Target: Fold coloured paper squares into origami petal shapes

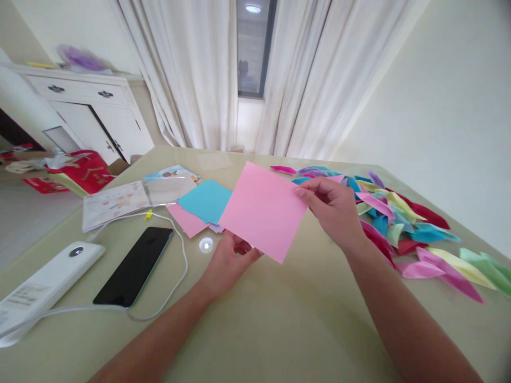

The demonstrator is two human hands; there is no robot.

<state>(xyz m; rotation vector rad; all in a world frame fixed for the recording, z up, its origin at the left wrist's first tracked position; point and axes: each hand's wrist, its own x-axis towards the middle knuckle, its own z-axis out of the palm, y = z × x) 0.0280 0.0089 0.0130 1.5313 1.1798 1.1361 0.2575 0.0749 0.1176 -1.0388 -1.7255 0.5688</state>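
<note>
A square sheet of pink paper (pixel 265 210) is held up above the table, flat and without visible folds. My right hand (pixel 333 207) pinches its right corner between thumb and fingers. Along the lower left edge, my left hand (pixel 229 266) grips the same sheet, its fingers partly hidden behind the paper. Left of the sheet lie blue paper squares (pixel 205 200) on top of pink squares (pixel 187 221). A small round clear object (pixel 206 244) sits near my left hand. To the right spreads a pile of folded paper pieces (pixel 383 205) in several colours.
A black phone (pixel 133 266), a white cable (pixel 186 260) and a long white device (pixel 50 287) occupy the table's left side. Behind them lie a printed booklet (pixel 115 205) and a clear plastic sleeve (pixel 170 189). White curtains (pixel 191 74) hang beyond the far edge.
</note>
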